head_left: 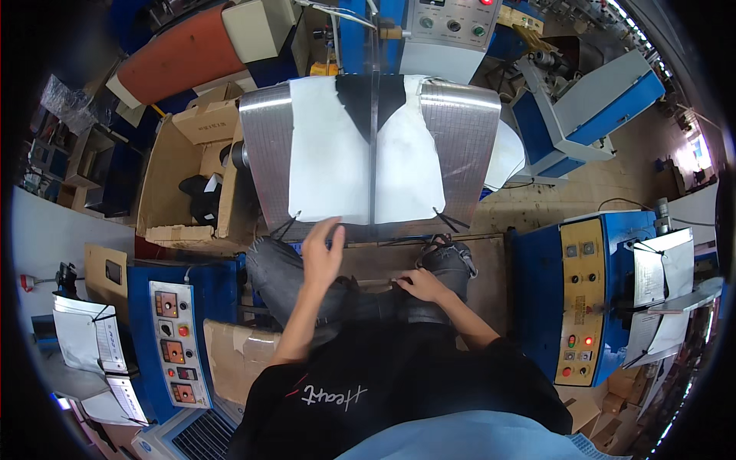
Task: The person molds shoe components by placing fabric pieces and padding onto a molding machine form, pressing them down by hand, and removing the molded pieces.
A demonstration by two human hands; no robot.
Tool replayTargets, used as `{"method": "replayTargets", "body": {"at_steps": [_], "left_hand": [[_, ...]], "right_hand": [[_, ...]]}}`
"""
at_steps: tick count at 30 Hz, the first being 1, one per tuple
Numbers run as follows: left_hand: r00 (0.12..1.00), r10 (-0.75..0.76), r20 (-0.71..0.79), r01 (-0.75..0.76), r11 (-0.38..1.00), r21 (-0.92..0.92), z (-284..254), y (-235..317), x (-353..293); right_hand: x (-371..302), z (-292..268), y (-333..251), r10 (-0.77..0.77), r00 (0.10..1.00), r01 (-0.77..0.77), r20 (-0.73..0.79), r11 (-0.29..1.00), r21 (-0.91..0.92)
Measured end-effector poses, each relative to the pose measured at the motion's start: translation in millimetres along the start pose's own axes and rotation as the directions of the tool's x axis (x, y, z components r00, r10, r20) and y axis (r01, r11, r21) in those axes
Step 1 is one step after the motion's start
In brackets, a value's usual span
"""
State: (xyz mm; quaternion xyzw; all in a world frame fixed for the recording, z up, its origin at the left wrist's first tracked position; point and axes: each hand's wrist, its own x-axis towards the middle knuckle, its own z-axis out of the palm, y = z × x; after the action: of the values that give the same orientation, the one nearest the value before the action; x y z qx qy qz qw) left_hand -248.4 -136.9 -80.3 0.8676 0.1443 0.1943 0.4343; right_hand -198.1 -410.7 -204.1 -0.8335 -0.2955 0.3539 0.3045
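My left hand (323,249) hovers over the near edge of a white sheet (330,165), its fingers stretched and apart and nothing held. The sheet lies on a curved, gridded metal bed (268,146), with a second white panel (410,172) to its right and a black V-shaped piece (356,100) between them at the far end. Black cords (287,222) hold the near corners. Down by my lap, my right hand (422,285) has its fingers curled beside a pale bar (374,286); whether it grips that bar is hidden.
A narrow upright post (374,153) crosses the view over the sheets. An open cardboard box (180,176) with dark items stands left of the bed. Blue machines with control panels flank me, one left (175,330) and one right (581,299). Another control panel (452,23) is beyond the bed.
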Motion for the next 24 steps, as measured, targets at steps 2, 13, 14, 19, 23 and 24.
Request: {"method": "replayTargets", "body": {"at_steps": [2,13,14,19,23,24], "left_hand": [[0.997,-0.018,0.078,0.034,0.980,-0.197,3,29,-8],[0.896,0.440,0.063,-0.341,0.771,-0.538,-58,161,-17],[0.885,0.461,0.063,-0.350,0.749,-0.563,-63,161,-22],[0.797,0.597,-0.085,-0.469,0.525,-0.710,-98,197,-27],[0.650,0.660,-0.377,-0.466,-0.045,-0.883,-140,224,-37],[0.704,0.577,-0.414,-0.408,-0.149,-0.901,-146,214,-58]], "right_hand": [[13,14,9,0.047,0.997,-0.044,0.062,0.998,-0.040],[77,79,44,0.271,0.917,-0.168,0.292,0.928,-0.332],[72,70,33,0.297,0.898,-0.189,0.323,0.926,-0.327],[68,70,72,0.223,0.946,-0.153,0.235,0.947,-0.284],[57,48,45,0.307,0.935,-0.230,0.179,0.907,-0.353],[66,60,31,0.288,0.925,-0.183,0.248,0.910,-0.373]]}}
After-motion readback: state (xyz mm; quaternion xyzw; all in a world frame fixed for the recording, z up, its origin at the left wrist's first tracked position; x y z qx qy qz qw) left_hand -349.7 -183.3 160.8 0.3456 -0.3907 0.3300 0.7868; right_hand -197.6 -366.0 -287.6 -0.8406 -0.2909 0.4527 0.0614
